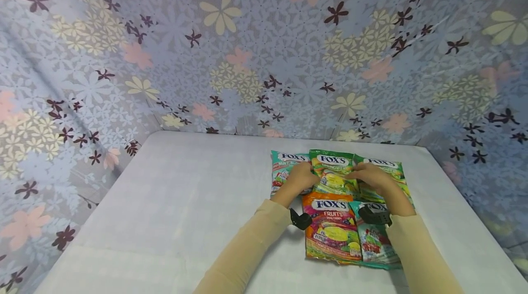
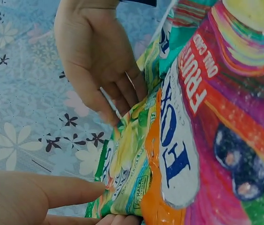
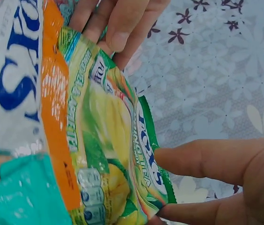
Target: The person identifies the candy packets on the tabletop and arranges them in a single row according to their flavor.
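packet [image 1: 333, 181] reading "fox's spring tea", edges pinched by left hand [image 1: 301, 177], right hand [image 1: 374, 178]

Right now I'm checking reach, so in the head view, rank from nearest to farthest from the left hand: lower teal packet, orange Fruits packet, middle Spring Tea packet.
1. Middle Spring Tea packet, at the left hand, top row.
2. Orange Fruits packet, just below it.
3. Lower teal packet, right of the orange one.

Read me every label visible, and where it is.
"MINT BLO": upper-left teal pack; left hand covers rest.
"SPRING TEA": middle green pack; partly hidden on right green pack.
"FRUITS OVAL CANDY": orange pack.
"FOX'S": these four, and lower-right teal pack, partly covered.
Finer print: too small or blurred.
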Tool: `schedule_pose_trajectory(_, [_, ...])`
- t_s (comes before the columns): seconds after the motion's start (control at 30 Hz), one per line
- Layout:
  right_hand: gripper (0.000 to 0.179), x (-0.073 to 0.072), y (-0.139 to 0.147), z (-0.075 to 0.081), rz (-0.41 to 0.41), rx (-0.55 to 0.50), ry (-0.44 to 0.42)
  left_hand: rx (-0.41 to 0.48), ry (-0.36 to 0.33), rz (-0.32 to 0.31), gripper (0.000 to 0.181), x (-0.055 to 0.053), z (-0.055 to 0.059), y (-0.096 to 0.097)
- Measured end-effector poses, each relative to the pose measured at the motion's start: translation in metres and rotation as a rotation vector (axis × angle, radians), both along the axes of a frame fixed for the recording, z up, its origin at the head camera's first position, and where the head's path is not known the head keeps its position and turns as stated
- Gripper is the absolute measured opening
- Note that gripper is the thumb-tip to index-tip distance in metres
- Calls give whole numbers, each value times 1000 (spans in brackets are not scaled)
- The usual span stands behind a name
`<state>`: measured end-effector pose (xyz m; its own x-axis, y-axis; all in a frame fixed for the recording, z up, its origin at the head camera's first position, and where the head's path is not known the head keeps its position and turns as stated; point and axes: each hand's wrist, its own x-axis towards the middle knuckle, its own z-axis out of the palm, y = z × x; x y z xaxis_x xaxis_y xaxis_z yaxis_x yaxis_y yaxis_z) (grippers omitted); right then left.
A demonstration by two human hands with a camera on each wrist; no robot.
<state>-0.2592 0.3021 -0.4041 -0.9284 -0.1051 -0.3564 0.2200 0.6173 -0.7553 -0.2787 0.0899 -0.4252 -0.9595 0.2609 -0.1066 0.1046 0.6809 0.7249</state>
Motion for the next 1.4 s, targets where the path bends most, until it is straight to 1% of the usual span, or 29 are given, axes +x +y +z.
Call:
schedule_pose_trajectory(0.13, [74, 1, -1, 1, -7, -43, 14, 68, -13, 3, 11, 1, 0, -1])
schedule_pose_trajectory(0.2, [76, 1, -3, 1, -27, -97, 12, 94, -20, 3, 15, 1, 0, -2])
schedule_pose_trajectory(0.27, [77, 1, -3, -1, -50, -146, 10, 107, -31, 10, 28, 2, 1, -2])
schedule_pose_trajectory(0.33, [79, 1, -3, -3, -77, -193, 12, 99, -34, 21, 44, 2, 1, -1])
schedule_pose_trajectory(0.43, [78, -1, -1, -9, -101, -267, 32, 102, -27, 38, 54, 1, 0, 1])
schedule_pose_trajectory(0.5, [76, -1, 0, -11, -120, -322, 57, 123, -12, 39, 56, 0, 0, 0])
schedule_pose_trajectory(0.6, [73, 0, 0, -12, -141, -391, 90, 177, 14, 37, 57, -1, -1, -1])
schedule_pose_trajectory(0.7, [72, 2, -2, -10, -164, -469, 103, 237, 44, 35, 58, -1, -2, -2])
schedule_pose_trajectory(0.87, [73, 5, -9, -5, -215, -595, 128, 326, 104, 36, 57, -2, -6, -6])
schedule_pose_trajectory(1.0, [75, 10, -14, -1, -190, -690, 134, 362, 119, 47, 53, 1, -9, -14])
schedule_pose_trajectory(1.13, [73, 14, -20, 0, -168, -739, 134, 387, 114, 69, 51, 6, -9, -23])
schedule_pose_trajectory(1.2, [74, 16, -24, 0, -183, -746, 143, 391, 114, 77, 51, 7, -9, -27])
schedule_pose_trajectory(1.27, [75, 19, -27, 0, -179, -746, 143, 389, 119, 76, 51, 7, -10, -31])
schedule_pose_trajectory(1.33, [75, 20, -29, -1, -163, -720, 143, 397, 115, 67, 51, 8, -12, -35])
schedule_pose_trajectory(1.4, [75, 22, -31, -1, -148, -716, 139, 432, 92, 57, 51, 8, -13, -39])
